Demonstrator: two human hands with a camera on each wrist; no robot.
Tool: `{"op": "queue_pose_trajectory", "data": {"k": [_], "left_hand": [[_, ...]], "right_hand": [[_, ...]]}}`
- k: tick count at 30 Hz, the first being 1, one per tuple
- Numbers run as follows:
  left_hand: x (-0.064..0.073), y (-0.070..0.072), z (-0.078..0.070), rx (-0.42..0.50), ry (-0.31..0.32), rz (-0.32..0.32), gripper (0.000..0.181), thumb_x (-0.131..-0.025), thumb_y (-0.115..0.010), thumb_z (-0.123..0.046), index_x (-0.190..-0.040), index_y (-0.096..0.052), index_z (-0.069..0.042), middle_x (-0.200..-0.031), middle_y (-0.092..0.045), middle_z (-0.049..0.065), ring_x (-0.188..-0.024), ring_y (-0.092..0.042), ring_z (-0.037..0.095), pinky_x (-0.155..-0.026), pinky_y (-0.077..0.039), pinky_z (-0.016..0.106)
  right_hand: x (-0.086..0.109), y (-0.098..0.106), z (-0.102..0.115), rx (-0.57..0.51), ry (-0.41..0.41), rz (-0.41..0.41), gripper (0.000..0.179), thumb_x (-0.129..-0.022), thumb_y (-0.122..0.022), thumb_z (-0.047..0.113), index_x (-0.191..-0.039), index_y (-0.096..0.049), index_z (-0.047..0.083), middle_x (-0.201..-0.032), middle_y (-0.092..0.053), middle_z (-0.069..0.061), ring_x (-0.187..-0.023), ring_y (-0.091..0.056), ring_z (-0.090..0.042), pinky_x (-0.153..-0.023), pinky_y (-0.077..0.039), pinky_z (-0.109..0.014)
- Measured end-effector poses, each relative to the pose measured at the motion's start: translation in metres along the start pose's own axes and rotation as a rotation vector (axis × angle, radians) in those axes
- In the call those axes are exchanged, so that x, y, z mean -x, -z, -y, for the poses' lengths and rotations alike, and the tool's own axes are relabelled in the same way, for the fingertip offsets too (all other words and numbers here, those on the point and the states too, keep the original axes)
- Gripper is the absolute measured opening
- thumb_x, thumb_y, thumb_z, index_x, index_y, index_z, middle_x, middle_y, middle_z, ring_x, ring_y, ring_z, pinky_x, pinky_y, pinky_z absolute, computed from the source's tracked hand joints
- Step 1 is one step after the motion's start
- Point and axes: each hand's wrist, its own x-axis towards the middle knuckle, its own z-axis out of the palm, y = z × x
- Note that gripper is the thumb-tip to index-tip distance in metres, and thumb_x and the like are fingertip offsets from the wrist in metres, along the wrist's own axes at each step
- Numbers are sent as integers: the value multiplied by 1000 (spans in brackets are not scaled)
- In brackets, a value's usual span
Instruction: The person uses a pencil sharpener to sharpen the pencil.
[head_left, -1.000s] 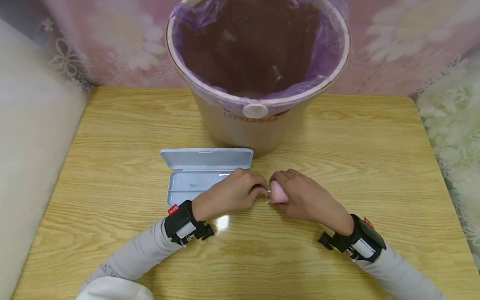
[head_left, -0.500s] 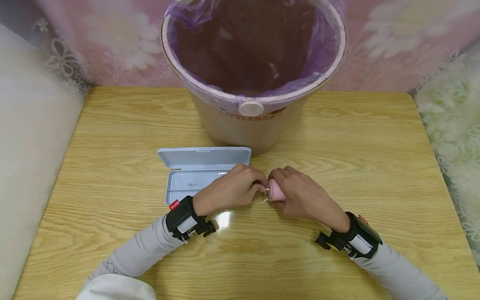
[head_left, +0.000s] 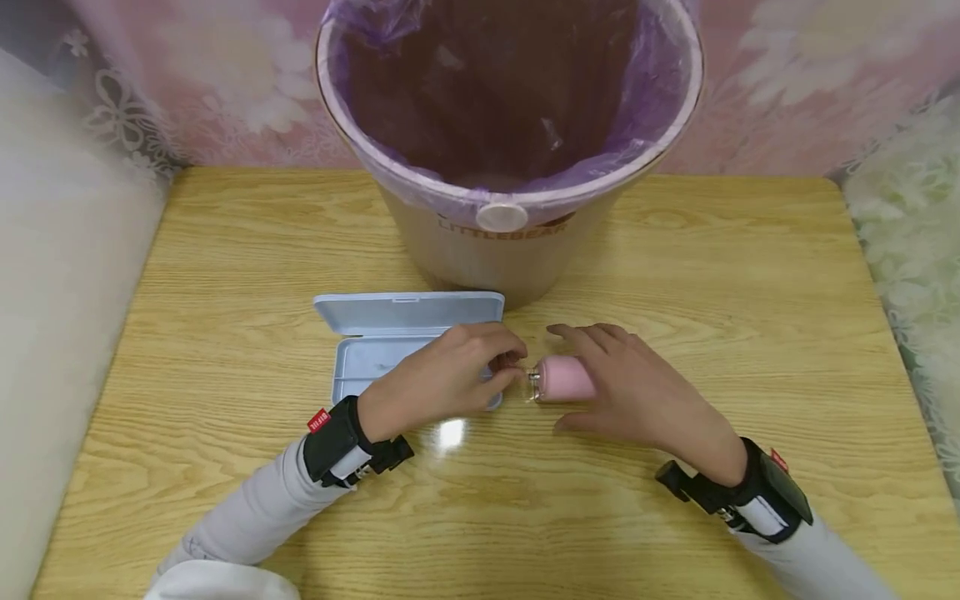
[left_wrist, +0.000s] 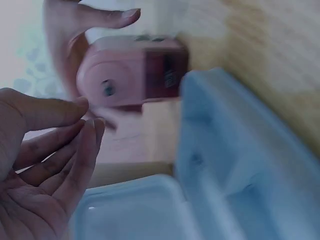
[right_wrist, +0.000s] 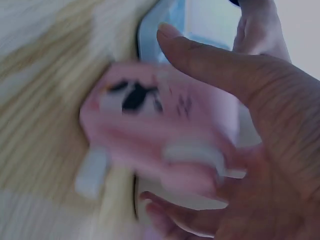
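Observation:
A pink crank pencil sharpener (head_left: 566, 379) rests on the table, its clear front end toward my left hand (head_left: 438, 379). The left wrist view shows a round hole in the pink sharpener (left_wrist: 112, 85) and a dark red see-through part. Thumb and forefinger of that hand come close together just short of it, with nothing visible between them. Around its other end my right hand (head_left: 637, 392) spreads its fingers and thumb. A blurred white crank shows on the sharpener (right_wrist: 145, 125) in the right wrist view. Whether the right palm touches it is hard to tell.
An open light blue pencil case (head_left: 408, 315) lies under and behind my left hand, lid up. Behind it stands a large bin (head_left: 495, 258) lined with a purple bag. Wood-grain tabletop (head_left: 750, 275) extends right of the bin. A patterned pink cloth (head_left: 247, 67) hangs behind.
My right hand loosens from the sharpener, fingers spreading as it shifts right, so more of the pink body shows. My left hand draws slightly left, away from the sharpener's front.

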Motion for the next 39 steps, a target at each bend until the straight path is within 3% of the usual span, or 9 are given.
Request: {"op": "queue_pose_trajectory", "data": {"k": [2,5,9,12,16,19,26,33,39], "left_hand": [[-1,3,-7,-47,-24,-11,23,-94,-73,-18,-113,-71,-5,-110,-70,3,-93,-66,10,-81,-55,22],[-10,0,-21,-166,-77,13,39,-93,-74,-28,-123,-66,-3,-124,-67,7,-108,-65,17,-95,-54,28],[-31,-18,-40,-352,-98,146,64,-94,-70,-38,-143,-51,-1,-145,-56,13,-133,-56,26,-113,-44,35],[-43,-35,-47,-478,-69,219,72,-94,-70,-39,-148,-44,0,-144,-54,12,-128,-58,26,-109,-47,33],[-48,-54,-45,-549,-24,204,55,-94,-71,-39,-133,-54,-3,-113,-64,4,-94,-64,17,-81,-56,26],[-49,-60,-42,-555,10,175,40,-94,-72,-38,-116,-58,-8,-96,-64,0,-81,-62,14,-68,-54,24],[-53,-66,-45,-604,24,129,22,-92,-71,-26,-102,-58,-12,-86,-62,-2,-71,-59,14,-60,-52,23],[-54,-67,-45,-622,16,121,22,-89,-72,-24,-100,-57,-12,-83,-60,-3,-71,-59,13,-61,-52,24],[-52,-70,-45,-622,12,80,22,-87,-74,-23,-96,-57,-13,-82,-61,-3,-71,-59,12,-61,-52,23]], "right_hand": [[13,7,-7,-19,-60,11,101,-70,-92,47,-152,-43,13,-137,-60,-20,-125,-58,-42,-100,-49,-59],[28,9,-19,-45,-96,10,76,-78,-88,38,-138,-56,5,-118,-70,-14,-104,-69,-33,-85,-57,-49],[38,-3,-31,-104,-74,-29,30,-86,-82,21,-109,-71,5,-91,-73,1,-81,-69,-15,-66,-54,-32],[39,-16,-36,-111,-15,-89,11,-87,-80,12,-94,-72,9,-83,-70,5,-74,-65,-9,-62,-50,-27],[39,-29,-38,-56,79,-164,9,-87,-79,6,-89,-71,10,-86,-69,1,-73,-60,-9,-63,-50,-28],[40,-34,-37,-22,126,-197,8,-87,-78,6,-90,-71,9,-89,-69,-1,-76,-61,-10,-64,-52,-29],[49,-31,-34,29,167,-203,8,-87,-77,4,-95,-74,6,-93,-70,-3,-83,-67,-15,-68,-56,-32],[74,-12,-22,-25,175,-269,21,-83,-80,4,-102,-77,13,-95,-68,8,-79,-60,-2,-66,-50,-19],[73,8,-23,24,258,-312,10,-96,-70,18,-101,-76,12,-96,-68,7,-77,-60,-3,-64,-49,-18]]}}
